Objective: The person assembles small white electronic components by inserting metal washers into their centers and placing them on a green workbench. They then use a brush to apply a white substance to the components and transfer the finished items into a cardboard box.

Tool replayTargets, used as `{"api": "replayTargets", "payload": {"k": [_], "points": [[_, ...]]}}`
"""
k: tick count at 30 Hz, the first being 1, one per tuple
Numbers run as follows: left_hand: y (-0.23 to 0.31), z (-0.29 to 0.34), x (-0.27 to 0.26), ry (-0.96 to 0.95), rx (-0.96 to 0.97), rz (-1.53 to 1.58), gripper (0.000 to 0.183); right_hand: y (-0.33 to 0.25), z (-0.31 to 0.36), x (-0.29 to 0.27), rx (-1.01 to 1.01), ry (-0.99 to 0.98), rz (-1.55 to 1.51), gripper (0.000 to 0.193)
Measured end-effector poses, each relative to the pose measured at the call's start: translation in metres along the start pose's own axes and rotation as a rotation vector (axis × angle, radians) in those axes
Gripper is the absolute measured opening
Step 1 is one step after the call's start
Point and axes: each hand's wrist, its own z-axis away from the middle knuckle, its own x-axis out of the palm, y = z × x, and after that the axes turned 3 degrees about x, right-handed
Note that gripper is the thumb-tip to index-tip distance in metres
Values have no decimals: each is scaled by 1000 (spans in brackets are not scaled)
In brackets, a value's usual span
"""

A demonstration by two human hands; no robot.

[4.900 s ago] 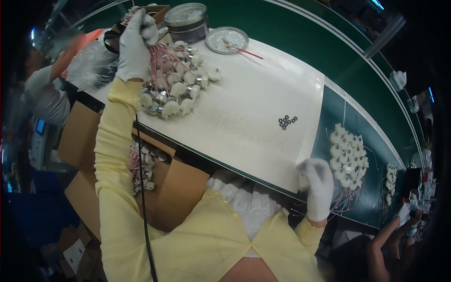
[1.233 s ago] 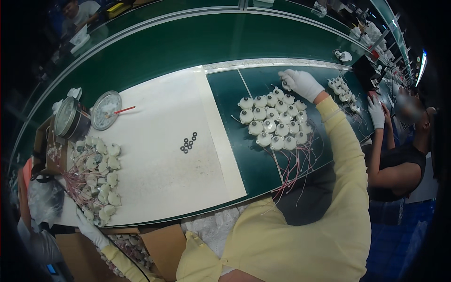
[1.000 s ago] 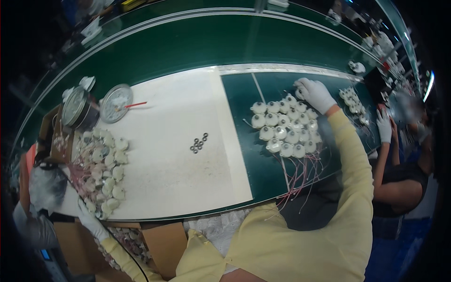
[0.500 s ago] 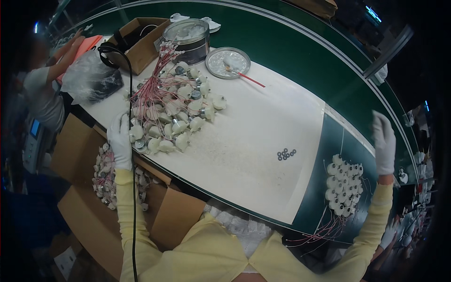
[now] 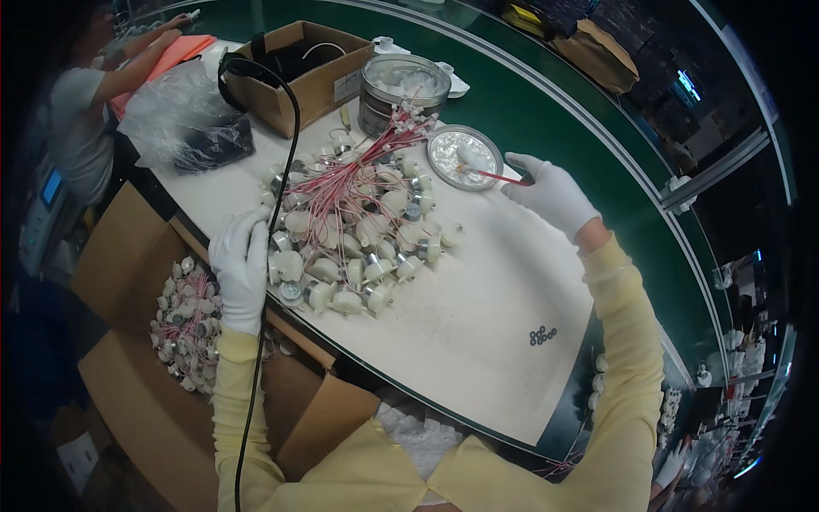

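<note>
Head view shows cloth-gloved hands, a slim stick, rounded parts.

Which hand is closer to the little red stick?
Right. The right hand is at the outer end of the red stick; the left hand is farther away, beside the pile of white parts.
</note>
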Motion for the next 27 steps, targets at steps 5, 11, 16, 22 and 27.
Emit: {"api": "replayTargets", "payload": {"k": [5,11,16,22,27], "points": [[-2,1,0,-31,-31,6,17,-22,-35,-2,57,-76,-611,34],[-5,2,1,-36,-19,9,18,-18,-48,22,-9,61,-490,32],[-5,2,2,-35,-22,17,18,8,-33,26,-33,38,-611,30],[-3,1,2,-37,-26,-3,17,9,-19,19,-29,135,-574,35],[-5,2,3,-29,-17,-5,17,2,-18,20,-23,236,-552,36]]}}
